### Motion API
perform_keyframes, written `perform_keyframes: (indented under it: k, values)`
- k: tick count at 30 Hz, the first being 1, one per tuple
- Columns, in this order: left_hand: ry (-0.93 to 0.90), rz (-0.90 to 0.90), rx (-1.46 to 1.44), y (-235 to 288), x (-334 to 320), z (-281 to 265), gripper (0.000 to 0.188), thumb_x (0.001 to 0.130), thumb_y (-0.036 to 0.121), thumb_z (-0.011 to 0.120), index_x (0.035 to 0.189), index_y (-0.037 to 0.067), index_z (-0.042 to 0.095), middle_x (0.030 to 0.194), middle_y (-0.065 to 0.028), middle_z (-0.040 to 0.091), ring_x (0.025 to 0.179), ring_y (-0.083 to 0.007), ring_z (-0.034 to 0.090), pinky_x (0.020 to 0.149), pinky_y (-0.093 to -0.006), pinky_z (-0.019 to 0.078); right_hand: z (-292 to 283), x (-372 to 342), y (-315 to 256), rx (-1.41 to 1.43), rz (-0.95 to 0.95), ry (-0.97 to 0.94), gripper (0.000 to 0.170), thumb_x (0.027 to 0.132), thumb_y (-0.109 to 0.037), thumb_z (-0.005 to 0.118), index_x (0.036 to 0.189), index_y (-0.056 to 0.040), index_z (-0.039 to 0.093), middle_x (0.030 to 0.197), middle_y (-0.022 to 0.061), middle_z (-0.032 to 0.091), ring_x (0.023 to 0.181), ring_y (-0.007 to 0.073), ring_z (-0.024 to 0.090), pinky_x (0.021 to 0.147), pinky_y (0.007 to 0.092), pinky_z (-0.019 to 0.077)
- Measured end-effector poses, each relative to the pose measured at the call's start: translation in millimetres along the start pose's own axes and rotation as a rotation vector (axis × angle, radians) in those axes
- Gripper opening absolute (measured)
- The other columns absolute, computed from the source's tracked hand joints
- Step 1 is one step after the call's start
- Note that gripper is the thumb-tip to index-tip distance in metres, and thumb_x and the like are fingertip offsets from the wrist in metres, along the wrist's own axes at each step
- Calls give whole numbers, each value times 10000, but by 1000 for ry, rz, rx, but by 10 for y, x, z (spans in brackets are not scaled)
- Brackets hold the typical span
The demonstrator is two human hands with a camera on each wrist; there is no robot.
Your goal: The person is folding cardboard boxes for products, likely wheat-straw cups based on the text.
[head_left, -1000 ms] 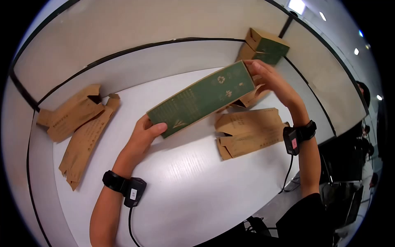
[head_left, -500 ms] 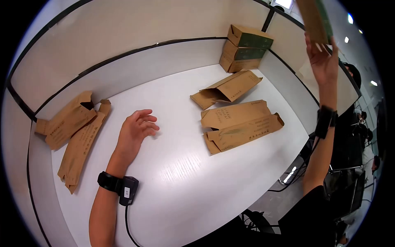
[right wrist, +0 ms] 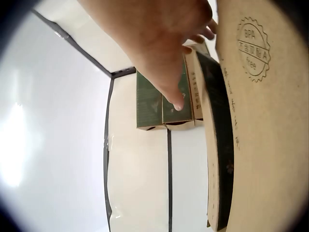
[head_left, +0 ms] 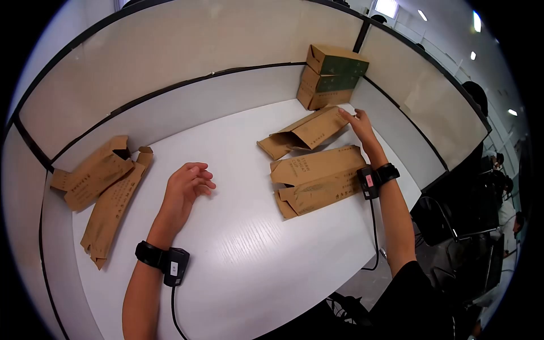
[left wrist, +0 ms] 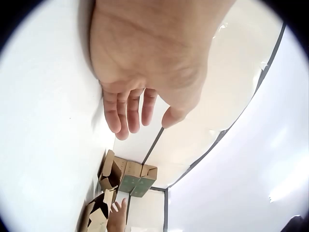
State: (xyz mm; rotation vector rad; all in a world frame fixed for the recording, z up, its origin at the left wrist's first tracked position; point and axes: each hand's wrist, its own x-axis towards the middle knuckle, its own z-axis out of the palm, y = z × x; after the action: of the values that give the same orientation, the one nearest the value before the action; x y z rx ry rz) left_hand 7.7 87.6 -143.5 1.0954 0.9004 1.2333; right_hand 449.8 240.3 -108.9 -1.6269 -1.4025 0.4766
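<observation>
My right hand (head_left: 365, 135) reaches to the right end of a brown cardboard box (head_left: 323, 127) lying on the table, its fingertips right at the box's end. Fingers and thumb are spread in the left wrist view, where this hand (left wrist: 117, 217) shows small beside the boxes. Close in front of it lie two brown boxes side by side, the upper one (head_left: 314, 163) and the lower one (head_left: 326, 194). My left hand (head_left: 187, 190) holds nothing; its fingers are loosely bent over the white table, and its side rests near the surface in the left wrist view.
Several green-and-brown boxes (head_left: 340, 65) are stacked in the back right corner. Two brown boxes, one (head_left: 102, 173) against the partition and one (head_left: 116, 209) before it, lie at the left. Low partitions (head_left: 187, 93) border the white table (head_left: 238, 243).
Both hands held a green-faced box; the left let go and the right raised it to the upper right. That box has left view, and the right hand is back down at a brown box.
</observation>
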Motion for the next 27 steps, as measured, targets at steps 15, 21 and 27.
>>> perform_keyframes:
  k: [15,21,27]
  values:
    - [78,107,304,-87,28,24,446,908,161,637,1279,-39,491,1046,-108,572,767,-133,594,662,-290,502,567,-607,-623,29,-245,-611,386,843,-313,718,999,34,655,922,112,685,847,194,652,753,285,504]
    - [376,208,597,-174,33,-59,294,891,227,711,995,-43,657,1047,-33,542,778,-74,516,694,-221,411,795,-1016,-782,-45,-284,-595,351,829,-269,724,952,56,678,873,135,701,843,219,669,762,321,524]
    - [398,577,797,-28,12,41,253,851,189,738,872,-44,643,1112,-103,563,1000,-173,510,828,-285,415,834,-1113,-744,-167,-580,-191,788,713,-372,838,1291,28,480,1331,221,499,1162,319,553,965,365,466]
